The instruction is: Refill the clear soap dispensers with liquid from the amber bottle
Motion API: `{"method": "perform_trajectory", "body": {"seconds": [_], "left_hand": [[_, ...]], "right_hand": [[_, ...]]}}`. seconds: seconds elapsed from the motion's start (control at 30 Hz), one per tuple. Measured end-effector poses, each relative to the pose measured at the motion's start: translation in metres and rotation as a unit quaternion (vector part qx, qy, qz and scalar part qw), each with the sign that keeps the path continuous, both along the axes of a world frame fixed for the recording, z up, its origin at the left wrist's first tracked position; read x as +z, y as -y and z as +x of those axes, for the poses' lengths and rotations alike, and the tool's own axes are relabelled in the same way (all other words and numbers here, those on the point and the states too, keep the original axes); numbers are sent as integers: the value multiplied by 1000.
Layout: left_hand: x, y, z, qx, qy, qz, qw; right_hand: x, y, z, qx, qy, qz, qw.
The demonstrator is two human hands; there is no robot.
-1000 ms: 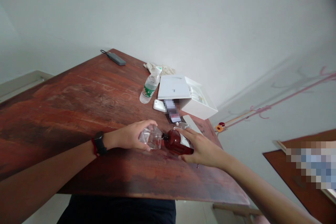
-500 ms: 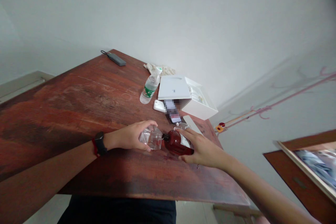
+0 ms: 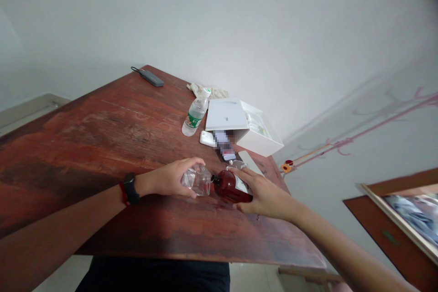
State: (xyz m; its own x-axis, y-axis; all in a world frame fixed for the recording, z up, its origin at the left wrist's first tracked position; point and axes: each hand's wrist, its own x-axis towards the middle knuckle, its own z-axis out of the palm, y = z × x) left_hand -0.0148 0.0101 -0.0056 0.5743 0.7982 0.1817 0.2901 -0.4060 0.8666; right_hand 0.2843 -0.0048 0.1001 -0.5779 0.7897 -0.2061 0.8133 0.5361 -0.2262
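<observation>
My left hand [image 3: 176,178] is wrapped round a clear plastic bottle [image 3: 200,179], whose open end points right. My right hand [image 3: 260,193] grips a dark red-brown bottle [image 3: 227,186] with a white label, tilted so that its black neck points left. The brown bottle's neck is at the mouth of the clear one; whether they touch I cannot tell. Behind my right fingers part of another clear object [image 3: 238,164] shows. My fingers hide much of both bottles.
On the wooden table [image 3: 137,132] stand a water bottle [image 3: 195,116] with a green label and a white box [image 3: 263,143]. Near them lie a white case [image 3: 207,138], a phone [image 3: 225,145] and a cloth [image 3: 219,92]. A grey device [image 3: 153,77] lies at the far corner.
</observation>
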Motion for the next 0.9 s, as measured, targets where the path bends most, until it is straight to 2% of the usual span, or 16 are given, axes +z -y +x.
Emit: {"method": "perform_trajectory", "body": {"seconds": [0.9], "left_hand": [[2,0,-1,-5,-4,-4,1000]], "right_hand": [[1,0,-1,-1,1,-9,1000]]}}
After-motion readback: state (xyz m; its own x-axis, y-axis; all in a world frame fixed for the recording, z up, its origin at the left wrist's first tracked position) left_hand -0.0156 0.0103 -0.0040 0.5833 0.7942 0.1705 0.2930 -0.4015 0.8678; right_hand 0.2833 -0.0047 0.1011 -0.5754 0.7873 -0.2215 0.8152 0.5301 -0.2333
